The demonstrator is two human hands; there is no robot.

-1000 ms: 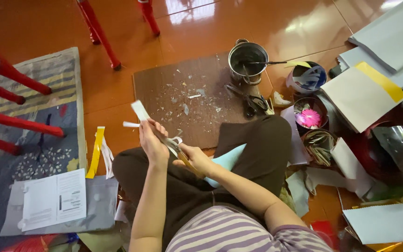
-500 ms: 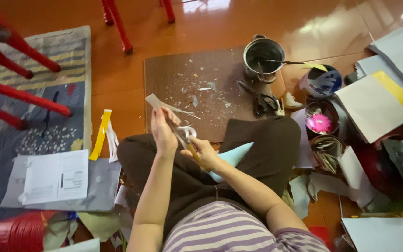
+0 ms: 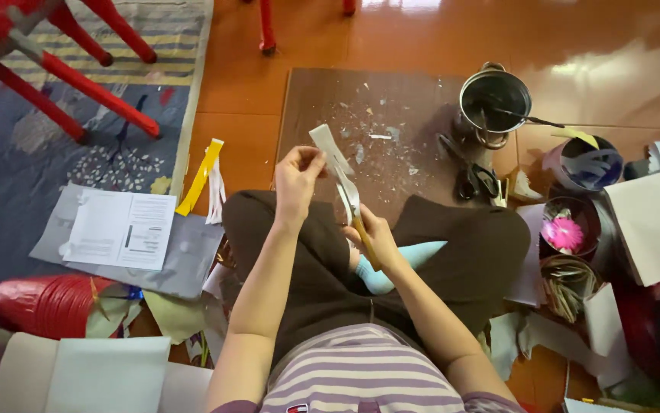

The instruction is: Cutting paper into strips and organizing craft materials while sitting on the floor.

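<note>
I sit on the floor with my legs folded. My left hand (image 3: 296, 177) pinches a narrow white paper strip (image 3: 325, 145) and holds it up in front of me. My right hand (image 3: 370, 235) grips scissors (image 3: 350, 200) with a tan handle, and their metal blades meet the lower end of the strip. Both hands hover over my dark trousers, just in front of a brown board (image 3: 391, 115) littered with small paper scraps.
A metal pot (image 3: 494, 99) with a stick in it stands on the board's far right corner, black scissors (image 3: 471, 176) beside it. Bowls of craft bits and paper sheets (image 3: 655, 222) crowd the right. Yellow strips (image 3: 200, 176), a printed sheet (image 3: 120, 229) and red chair legs (image 3: 77, 80) lie left.
The view has shifted, so everything sits lower and further right in frame. My hands have stayed together on the strip, which now points more upright, with the scissor blades at it.
</note>
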